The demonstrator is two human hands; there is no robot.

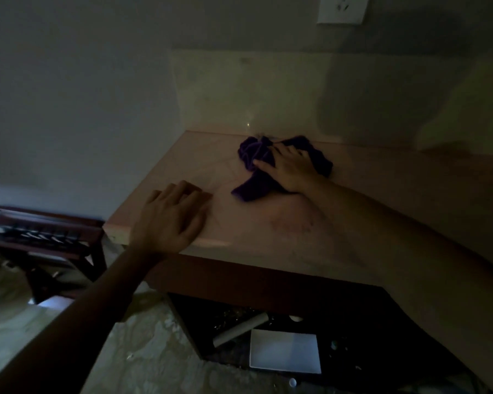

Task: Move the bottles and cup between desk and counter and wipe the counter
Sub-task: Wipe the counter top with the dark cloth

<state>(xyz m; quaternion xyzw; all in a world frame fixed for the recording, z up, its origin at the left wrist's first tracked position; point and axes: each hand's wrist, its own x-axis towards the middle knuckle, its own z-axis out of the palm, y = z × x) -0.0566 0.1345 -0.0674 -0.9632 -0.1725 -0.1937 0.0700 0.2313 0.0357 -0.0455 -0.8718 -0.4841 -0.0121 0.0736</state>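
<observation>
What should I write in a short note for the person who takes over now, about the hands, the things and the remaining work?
Right hand: flat on the purple cloth, pressing it on the counter near the back wall.
Left hand: open, resting on the counter's front edge, holding nothing.
Bottles and cup: not in view; no bottles or cup stand on the visible part of the counter.
Done: counter appears cleared; wiping is under way.
Left: finish wiping, then probably bring the bottles and cup back.

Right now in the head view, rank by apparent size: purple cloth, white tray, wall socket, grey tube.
1. purple cloth
2. white tray, close to the cloth and nearer the camera, so unsure
3. wall socket, partly cropped
4. grey tube
</observation>
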